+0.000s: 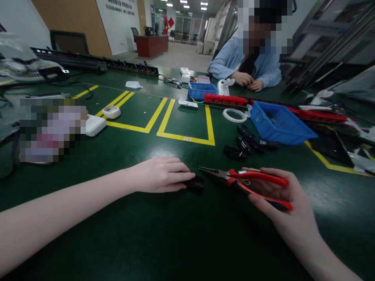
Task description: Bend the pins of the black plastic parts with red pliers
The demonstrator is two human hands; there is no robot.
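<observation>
Our left hand [164, 174] holding an oblong black piece [197, 183], right hand [297, 201] grasping red-handled needle-nose pliers [231, 174], green desk [187, 238], its far edge beyond

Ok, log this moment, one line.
left hand: holding black part; right hand: holding red-handled needle-nose pliers; black pieces: beside nearer blue bin

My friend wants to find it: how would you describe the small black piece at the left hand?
On the dark green tabletop, find the left hand. At its fingertips, near the nose of the red-handled metal pliers in the right hand, is the small black piece. Unlike the black parts clustered by the nearer blue plastic bin, it lies apart, under fingers.
</observation>
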